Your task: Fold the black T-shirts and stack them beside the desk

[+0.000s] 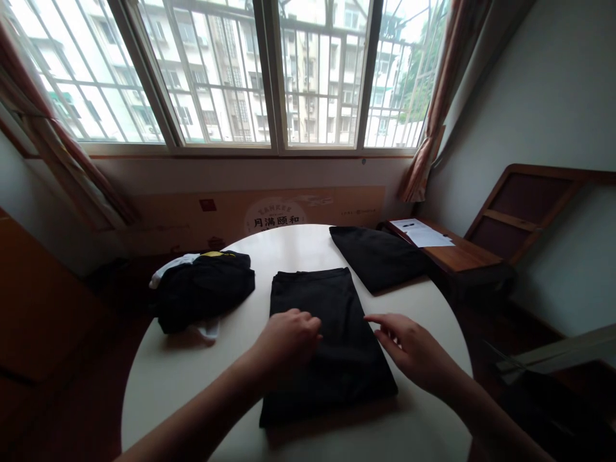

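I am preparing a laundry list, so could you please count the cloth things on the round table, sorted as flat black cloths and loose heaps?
Flat and black: 2 (near cloth, far cloth)
Loose heap, mostly black with some white and yellow: 1
Total: 3

Black cloth: I see one folded piece of matte black fabric [341, 346]; which garment it is, I can't tell from here.
Fold: flat and layered into a rough rectangle, layers visible to me along the far edge.
Surface: mostly smooth, with faint soft creases.
Pose: lengthwise away from my viewpoint, near edge slanting.
Place: flat on the round white tabletop [163, 378], around the middle.
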A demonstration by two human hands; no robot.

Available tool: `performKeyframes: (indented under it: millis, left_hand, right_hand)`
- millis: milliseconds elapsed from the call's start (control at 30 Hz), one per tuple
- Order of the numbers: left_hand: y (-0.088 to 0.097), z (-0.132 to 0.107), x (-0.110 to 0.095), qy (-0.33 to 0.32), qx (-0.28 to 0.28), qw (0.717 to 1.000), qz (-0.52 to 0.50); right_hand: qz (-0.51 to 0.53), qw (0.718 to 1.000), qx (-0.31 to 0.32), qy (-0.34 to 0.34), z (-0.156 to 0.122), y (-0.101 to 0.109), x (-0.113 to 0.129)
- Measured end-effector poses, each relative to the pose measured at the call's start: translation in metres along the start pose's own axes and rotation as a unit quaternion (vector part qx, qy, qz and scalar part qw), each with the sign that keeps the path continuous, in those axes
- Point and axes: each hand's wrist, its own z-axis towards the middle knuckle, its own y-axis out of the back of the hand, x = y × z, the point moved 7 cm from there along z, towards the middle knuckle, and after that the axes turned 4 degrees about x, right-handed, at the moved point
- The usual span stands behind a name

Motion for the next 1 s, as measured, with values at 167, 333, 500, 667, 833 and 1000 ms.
performKeyframes:
  millis: [167, 333, 500, 667, 833, 1000]
  left_hand:
    - [-0.022, -0.004, -0.079, -0.349, -0.132, 0.927, -0.037]
    - [-0.047, -0.005, -0.091, -0.403, -0.078, 0.906, -0.101]
    - [-0.053, -0.007, -0.089, -0.38, 0.021, 0.904, -0.193]
    - [-0.051, -0.01, -0.089, -0.368, 0.06, 0.901, -0.222]
    - [-0.056, -0.016, -0.094, -0.393, 0.042, 0.894, -0.209]
    - [-0.058, -0.025, -0.102, -0.423, -0.005, 0.891, -0.164]
  right_hand:
    - [0.041, 0.975, 0.091, 0.197, 0.05, -0.019, 0.042]
    - [0.065, 0.926, 0.261, 0.264, 0.064, -0.063, 0.051]
    - [-0.081, 0.921, 0.292, 0.244, 0.082, -0.077, 0.023]
    - [-0.158, 0.931, 0.258, 0.206, 0.133, -0.083, -0.003]
    - [-0.187, 0.937, 0.236, 0.176, 0.182, -0.091, -0.013]
    - [-0.203, 0.939, 0.236, 0.146, 0.209, -0.097, -0.014]
